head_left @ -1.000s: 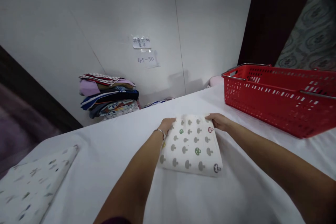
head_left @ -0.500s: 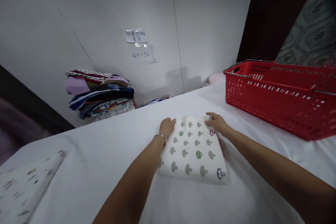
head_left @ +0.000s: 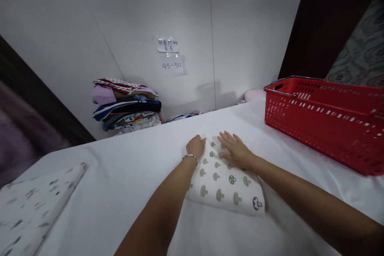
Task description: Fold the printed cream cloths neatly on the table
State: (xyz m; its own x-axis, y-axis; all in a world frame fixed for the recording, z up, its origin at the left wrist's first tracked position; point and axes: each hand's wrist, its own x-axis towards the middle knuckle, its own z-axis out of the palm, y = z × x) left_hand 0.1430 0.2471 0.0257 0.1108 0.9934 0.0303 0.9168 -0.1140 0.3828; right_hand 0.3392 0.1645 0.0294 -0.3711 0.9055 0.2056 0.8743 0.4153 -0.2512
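Observation:
A white cloth (head_left: 223, 184) printed with grey, green and purple mushrooms lies folded into a rectangle in front of me. My left hand (head_left: 196, 146), with a bracelet at the wrist, is closed on its far left corner. Across the far right part of the cloth lies my right hand (head_left: 237, 153), flat with fingers spread, hiding some of the print. Both hands touch the cloth, and its lower edge stays in view.
A white-covered table (head_left: 135, 172) is under the cloth. To the right stands a red plastic basket (head_left: 324, 132) with metal handles. Another patterned folded cloth (head_left: 36, 208) lies at left. Stacked fabrics (head_left: 126, 106) rise beyond the far edge, below paper signs (head_left: 172, 64) on the wall.
My right hand has left the far right corner and moved inward, now flat on the cloth. The left hand keeps its corner. The view has shifted slightly left.

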